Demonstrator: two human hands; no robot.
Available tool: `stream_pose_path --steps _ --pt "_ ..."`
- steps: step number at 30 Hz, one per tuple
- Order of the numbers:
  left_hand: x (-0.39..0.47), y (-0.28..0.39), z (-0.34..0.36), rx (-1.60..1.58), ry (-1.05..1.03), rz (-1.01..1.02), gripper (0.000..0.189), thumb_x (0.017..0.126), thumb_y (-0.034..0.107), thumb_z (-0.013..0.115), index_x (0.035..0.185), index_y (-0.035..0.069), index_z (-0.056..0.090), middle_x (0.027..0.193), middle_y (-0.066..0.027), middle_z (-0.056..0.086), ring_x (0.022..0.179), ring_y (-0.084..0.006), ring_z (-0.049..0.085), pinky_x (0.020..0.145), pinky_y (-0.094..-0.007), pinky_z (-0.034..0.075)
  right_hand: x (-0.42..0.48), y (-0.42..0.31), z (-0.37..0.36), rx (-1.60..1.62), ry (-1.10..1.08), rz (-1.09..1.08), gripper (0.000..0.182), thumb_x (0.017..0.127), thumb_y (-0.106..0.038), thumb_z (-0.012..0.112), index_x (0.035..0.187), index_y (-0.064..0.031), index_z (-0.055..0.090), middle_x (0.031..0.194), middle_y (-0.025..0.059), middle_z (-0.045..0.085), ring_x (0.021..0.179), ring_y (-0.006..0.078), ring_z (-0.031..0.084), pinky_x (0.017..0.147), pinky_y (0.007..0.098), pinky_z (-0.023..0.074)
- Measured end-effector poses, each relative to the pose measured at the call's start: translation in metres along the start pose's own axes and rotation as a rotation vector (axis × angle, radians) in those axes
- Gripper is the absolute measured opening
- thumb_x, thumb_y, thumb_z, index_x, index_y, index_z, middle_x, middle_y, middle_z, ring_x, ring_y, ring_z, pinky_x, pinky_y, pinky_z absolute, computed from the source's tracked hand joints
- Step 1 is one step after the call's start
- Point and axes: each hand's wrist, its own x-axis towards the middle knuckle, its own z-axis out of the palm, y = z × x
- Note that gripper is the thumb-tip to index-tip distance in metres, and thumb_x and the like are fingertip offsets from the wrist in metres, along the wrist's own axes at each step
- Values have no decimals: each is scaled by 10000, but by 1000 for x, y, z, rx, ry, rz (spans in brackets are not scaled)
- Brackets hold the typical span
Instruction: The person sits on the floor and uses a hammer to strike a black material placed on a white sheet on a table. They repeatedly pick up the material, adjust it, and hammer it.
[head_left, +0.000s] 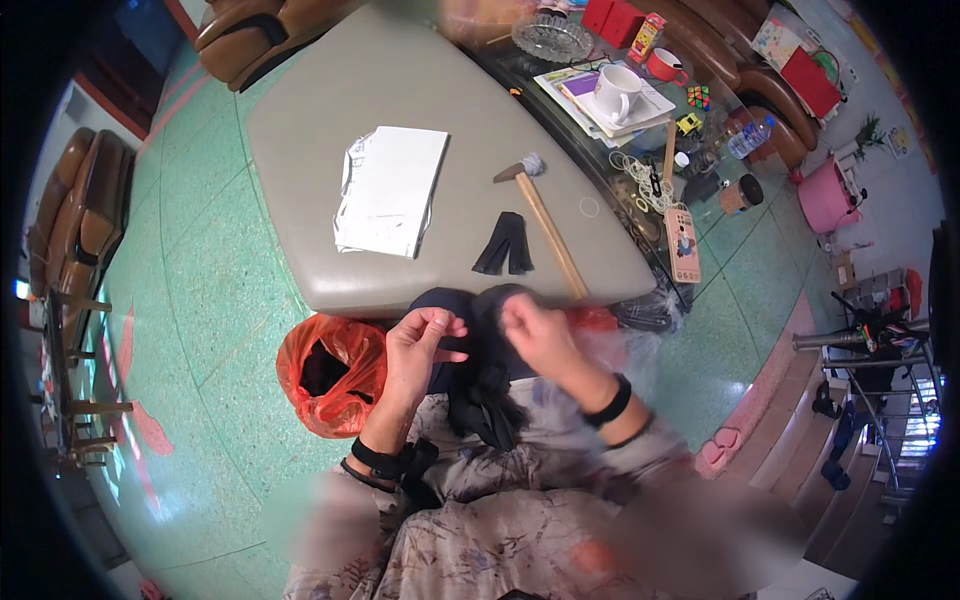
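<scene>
My left hand (424, 337) is held above my lap, its thumb bent close to its fingers. Whether something small is pinched there cannot be made out. My right hand (544, 334) is motion-blurred with curled fingers, and its grip is unclear. Between and below the hands, a bundle of black fabric strips (491, 412) lies on my lap. In front, a grey padded ottoman (322, 150) bears a white board or paper stack (394, 191) with strings at its edges. Folded black strips (504, 244) lie there beside a wooden-handled hammer (551, 232) with its head partly wrapped.
An orange plastic bag (334, 405) with dark contents stands on the floor at left. At right, a glass-topped table holds a white mug (617, 94) on papers, a bundle of pale cord (649, 184) and a phone (682, 245). A thin ring (589, 217) lies on the ottoman.
</scene>
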Motion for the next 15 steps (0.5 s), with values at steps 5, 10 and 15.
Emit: stream_pose_path --steps 5,10,15 --pt "-8 4 17 332 19 112 221 839 93 639 1021 -19 583 869 -48 621 736 -112 601 585 -261 549 -9 -9 10 -163 -35 -146 133 785 -44 597 835 -36 473 669 155 575 621 333 597 491 370 473" --pt "-8 1 20 583 126 250 170 768 -36 585 937 -48 579 767 -49 612 649 -87 582 541 -251 544 -11 -20 6 -129 -37 -205 170 705 4 592 791 -54 458 635 84 563 536 288 584 435 364 449" --pt "-1 -7 8 224 -41 112 120 810 -29 559 927 -46 582 827 -52 603 721 -94 583 628 -272 570 -10 -10 8 -151 -15 -142 126 780 -41 589 843 -52 481 667 108 564 620 327 592 480 385 464"
